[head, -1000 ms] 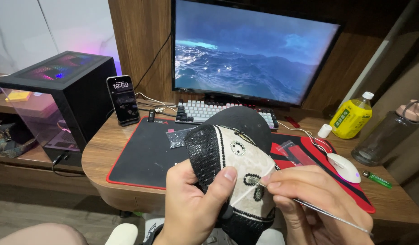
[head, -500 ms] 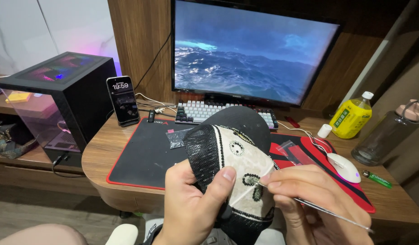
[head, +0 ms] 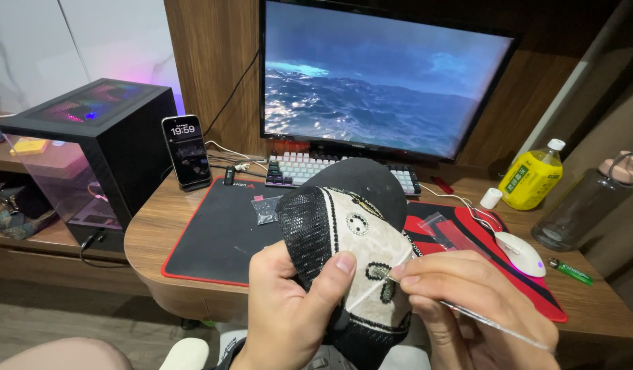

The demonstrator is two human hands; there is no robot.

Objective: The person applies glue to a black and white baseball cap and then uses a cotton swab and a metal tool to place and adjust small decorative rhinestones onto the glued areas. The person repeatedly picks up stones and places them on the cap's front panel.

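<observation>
My left hand (head: 289,308) grips a black cap (head: 350,226) from below, thumb pressed on its cream front panel, which carries several small round beaded pieces. Black mesh covers the cap's left side. My right hand (head: 467,301) pinches a thin clear stick-like tool (head: 498,325). Its tip touches a small dark piece (head: 381,273) on the cream panel, next to my left thumb. Both hands hover over the near edge of the wooden desk (head: 152,226).
A black and red desk mat (head: 213,233) holds small clear bags (head: 267,209), a keyboard (head: 296,168) and a white mouse (head: 520,252). Behind stand a monitor (head: 385,82), a phone on a stand (head: 186,152), a dark computer case (head: 90,147), a yellow bottle (head: 532,177), a green lighter (head: 570,270).
The cap has tilted slightly in my left hand; the tool tip stays on the cream panel. Little else has moved.
</observation>
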